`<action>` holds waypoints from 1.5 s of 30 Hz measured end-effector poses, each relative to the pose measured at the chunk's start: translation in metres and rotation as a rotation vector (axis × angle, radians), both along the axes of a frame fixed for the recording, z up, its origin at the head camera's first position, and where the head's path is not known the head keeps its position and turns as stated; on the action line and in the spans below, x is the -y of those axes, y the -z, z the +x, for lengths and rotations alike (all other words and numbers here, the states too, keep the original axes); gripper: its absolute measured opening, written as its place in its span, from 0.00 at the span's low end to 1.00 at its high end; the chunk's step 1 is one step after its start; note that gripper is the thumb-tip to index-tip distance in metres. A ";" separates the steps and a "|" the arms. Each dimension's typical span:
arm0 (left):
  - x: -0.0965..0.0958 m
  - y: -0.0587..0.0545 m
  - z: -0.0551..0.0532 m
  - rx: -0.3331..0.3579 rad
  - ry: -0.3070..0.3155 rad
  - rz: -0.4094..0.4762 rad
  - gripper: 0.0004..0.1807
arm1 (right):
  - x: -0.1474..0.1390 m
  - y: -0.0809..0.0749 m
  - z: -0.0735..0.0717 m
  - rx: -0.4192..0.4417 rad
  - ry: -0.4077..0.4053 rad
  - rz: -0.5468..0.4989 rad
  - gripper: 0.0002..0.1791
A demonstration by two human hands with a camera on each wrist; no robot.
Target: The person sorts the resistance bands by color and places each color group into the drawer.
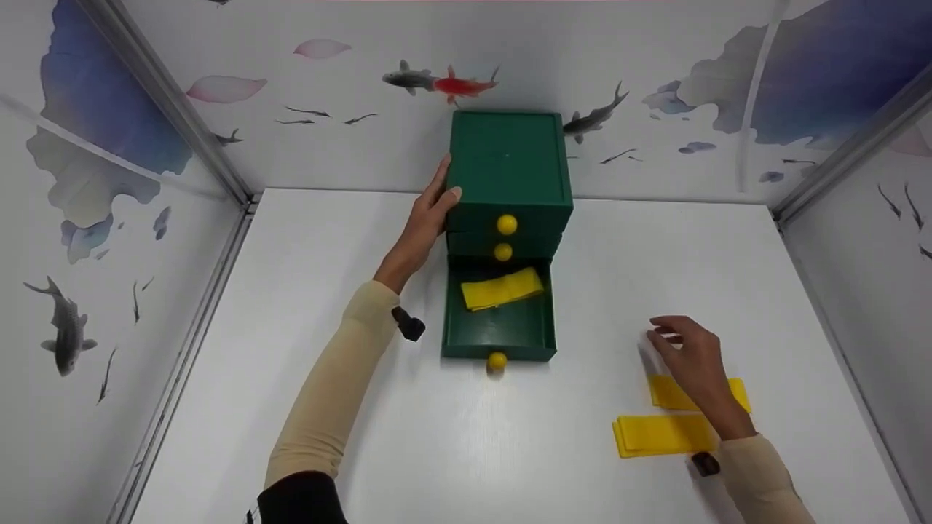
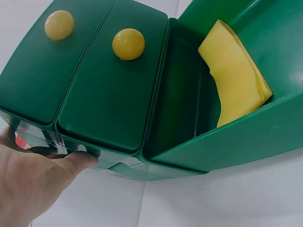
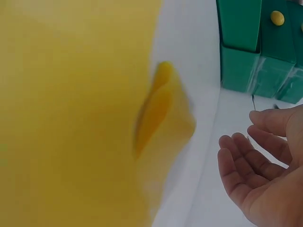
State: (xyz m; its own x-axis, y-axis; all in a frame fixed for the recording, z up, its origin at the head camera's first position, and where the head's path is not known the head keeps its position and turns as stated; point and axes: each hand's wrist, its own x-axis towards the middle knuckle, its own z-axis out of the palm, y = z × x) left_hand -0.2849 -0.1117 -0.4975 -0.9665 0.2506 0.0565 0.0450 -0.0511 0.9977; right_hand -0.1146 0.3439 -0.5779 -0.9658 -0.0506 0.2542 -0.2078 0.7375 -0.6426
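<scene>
A green drawer cabinet (image 1: 510, 160) with yellow round knobs stands at the back of the table. Its bottom drawer (image 1: 499, 335) is pulled out and holds a folded yellow strip (image 1: 502, 289), perhaps cloth. My left hand (image 1: 426, 222) rests against the cabinet's left side; the left wrist view shows the thumb (image 2: 80, 161) on that side wall. My right hand (image 1: 692, 356) hovers, fingers loosely bent and holding nothing, over one folded yellow piece (image 1: 738, 393). Nearer the front lies another folded yellow piece (image 1: 659, 435), partly behind the right wrist.
The upper two drawers, with knobs (image 1: 507, 224), are closed. A white table (image 1: 582, 466) meets painted wall panels (image 1: 328, 145) at the back and sides. The open drawer juts toward the table's front.
</scene>
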 end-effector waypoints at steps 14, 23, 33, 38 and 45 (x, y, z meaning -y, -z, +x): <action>0.001 0.000 0.000 -0.003 0.022 0.027 0.38 | -0.059 0.001 0.042 0.098 0.088 0.050 0.17; 0.000 0.001 0.001 -0.007 0.009 0.008 0.39 | -0.094 0.006 0.056 0.171 0.124 0.042 0.21; 0.001 -0.001 0.000 0.002 0.011 -0.002 0.39 | -0.119 0.005 0.064 0.319 0.137 0.081 0.25; 0.000 0.000 0.000 0.004 0.008 0.000 0.39 | -0.125 0.003 0.064 0.370 0.113 0.117 0.26; 0.001 0.000 0.001 0.000 0.007 -0.013 0.41 | -0.130 -0.004 0.059 0.502 0.096 0.158 0.33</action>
